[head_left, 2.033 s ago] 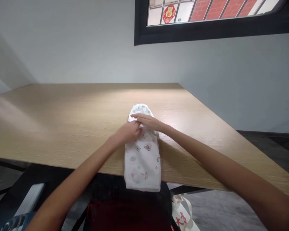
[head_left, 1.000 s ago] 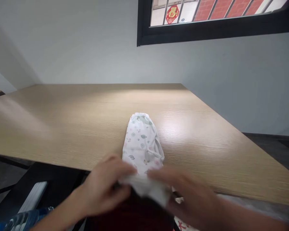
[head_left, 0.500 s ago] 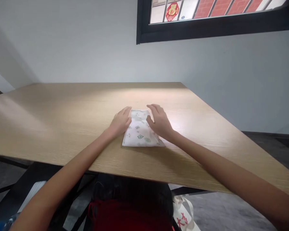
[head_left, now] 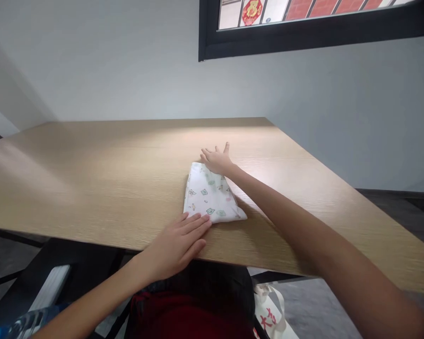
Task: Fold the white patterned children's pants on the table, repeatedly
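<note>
A folded white cloth (head_left: 212,195) with small green, pink and brown prints lies on the wooden table in front of me. Its near right corner sticks out to the side. My left hand (head_left: 183,242) is at the cloth's near left edge, with its fingertips resting on that edge and its fingers stretched out. At the far right end, my right hand (head_left: 217,160) touches the cloth with its fingers spread. Neither hand grips the cloth. Part of the far edge is hidden behind my right hand.
The wooden table (head_left: 109,188) reaches back to a pale wall (head_left: 127,61) with a dark-framed window (head_left: 286,47). Below the near edge are a black seat (head_left: 85,259), a plastic bottle (head_left: 24,325) and a white bag (head_left: 270,313) with red characters.
My left hand has moved from the cloth's far left side to its near left edge. My right hand has shifted forward and left with fingers spread. The cloth has turned slightly.
</note>
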